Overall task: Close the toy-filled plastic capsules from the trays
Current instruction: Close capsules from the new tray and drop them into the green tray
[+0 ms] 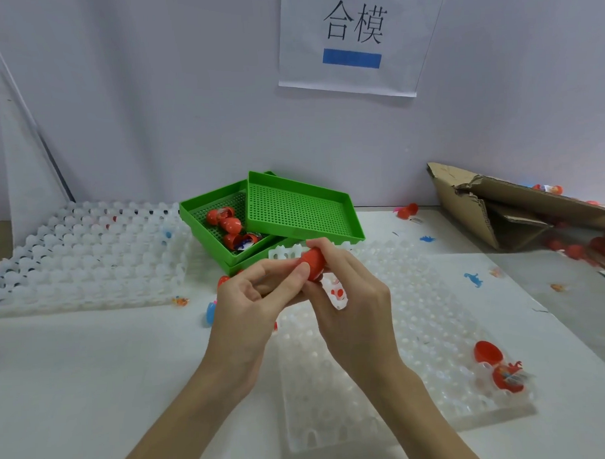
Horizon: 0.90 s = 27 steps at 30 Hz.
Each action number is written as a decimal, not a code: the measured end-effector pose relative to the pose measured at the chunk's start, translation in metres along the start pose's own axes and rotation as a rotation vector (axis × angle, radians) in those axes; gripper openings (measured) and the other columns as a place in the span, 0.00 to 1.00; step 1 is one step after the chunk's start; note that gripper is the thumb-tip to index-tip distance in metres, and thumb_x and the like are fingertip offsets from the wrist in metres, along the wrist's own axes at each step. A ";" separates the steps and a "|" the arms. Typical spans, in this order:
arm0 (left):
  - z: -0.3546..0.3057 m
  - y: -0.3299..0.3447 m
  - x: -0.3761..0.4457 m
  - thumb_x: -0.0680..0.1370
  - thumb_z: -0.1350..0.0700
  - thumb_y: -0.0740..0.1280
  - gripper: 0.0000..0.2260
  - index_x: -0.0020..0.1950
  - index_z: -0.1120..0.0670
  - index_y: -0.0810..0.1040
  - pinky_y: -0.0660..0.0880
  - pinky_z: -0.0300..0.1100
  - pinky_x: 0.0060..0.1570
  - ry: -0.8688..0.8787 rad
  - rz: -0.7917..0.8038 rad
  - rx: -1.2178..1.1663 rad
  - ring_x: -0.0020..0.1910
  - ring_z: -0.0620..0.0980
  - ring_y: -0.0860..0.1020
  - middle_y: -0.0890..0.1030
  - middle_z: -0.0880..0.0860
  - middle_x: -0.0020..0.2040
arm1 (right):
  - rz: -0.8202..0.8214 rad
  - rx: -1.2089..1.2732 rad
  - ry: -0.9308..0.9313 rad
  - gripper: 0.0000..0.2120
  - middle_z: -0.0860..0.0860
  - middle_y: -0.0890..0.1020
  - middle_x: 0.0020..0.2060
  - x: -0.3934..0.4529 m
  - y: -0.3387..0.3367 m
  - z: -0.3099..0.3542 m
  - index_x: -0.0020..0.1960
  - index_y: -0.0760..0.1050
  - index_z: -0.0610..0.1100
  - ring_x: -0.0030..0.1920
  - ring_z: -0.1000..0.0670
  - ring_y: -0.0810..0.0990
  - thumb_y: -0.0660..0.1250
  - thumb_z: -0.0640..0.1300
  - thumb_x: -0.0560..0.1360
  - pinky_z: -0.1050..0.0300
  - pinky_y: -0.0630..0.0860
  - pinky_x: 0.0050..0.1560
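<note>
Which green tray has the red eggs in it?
The lower green tray, on the left. Red capsules lie in it; the upper green tray tilted across it holds none.

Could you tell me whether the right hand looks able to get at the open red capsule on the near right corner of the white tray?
Probably not yet: the right hand and left hand both grip a red capsule. The path to the open red capsule looks unobstructed.

One head-worn wide view looks forward and down across the table (94, 391) toward the back wall (186, 96), close above both forearms, which enter from the bottom edge
</note>
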<state>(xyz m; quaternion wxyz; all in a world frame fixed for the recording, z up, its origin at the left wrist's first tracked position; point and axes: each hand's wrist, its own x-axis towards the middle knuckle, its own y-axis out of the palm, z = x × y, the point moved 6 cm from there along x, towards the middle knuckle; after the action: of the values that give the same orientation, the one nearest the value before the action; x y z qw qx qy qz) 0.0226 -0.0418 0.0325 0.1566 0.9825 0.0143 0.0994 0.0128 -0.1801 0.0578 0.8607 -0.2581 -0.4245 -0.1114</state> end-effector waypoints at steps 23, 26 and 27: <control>0.009 -0.050 0.037 0.82 0.55 0.69 0.15 0.63 0.63 0.82 0.80 0.42 0.59 -0.157 -0.247 -0.195 0.58 0.51 0.85 0.86 0.59 0.58 | 0.241 0.076 0.259 0.31 0.58 0.77 0.68 -0.004 0.015 -0.019 0.83 0.57 0.50 0.61 0.69 0.75 0.64 0.41 0.84 0.70 0.73 0.64; 0.005 -0.060 0.052 0.86 0.55 0.61 0.21 0.77 0.62 0.69 0.72 0.46 0.71 -0.160 -0.180 -0.369 0.69 0.50 0.79 0.79 0.59 0.71 | 0.240 0.032 0.258 0.23 0.49 0.86 0.58 -0.004 0.012 -0.021 0.79 0.67 0.46 0.58 0.58 0.82 0.62 0.41 0.85 0.62 0.78 0.59; 0.006 -0.061 0.055 0.87 0.54 0.58 0.23 0.81 0.59 0.63 0.68 0.47 0.74 -0.170 -0.137 -0.393 0.73 0.49 0.74 0.74 0.57 0.76 | 0.253 0.024 0.260 0.21 0.47 0.86 0.54 -0.005 0.013 -0.022 0.78 0.69 0.47 0.55 0.52 0.83 0.62 0.42 0.85 0.56 0.79 0.57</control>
<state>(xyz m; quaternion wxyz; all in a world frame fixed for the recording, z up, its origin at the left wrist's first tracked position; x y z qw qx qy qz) 0.0780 0.0175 0.0191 0.3520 0.9347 0.0481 0.0063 0.0301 -0.1811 0.0386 0.9185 -0.2826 -0.2750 -0.0299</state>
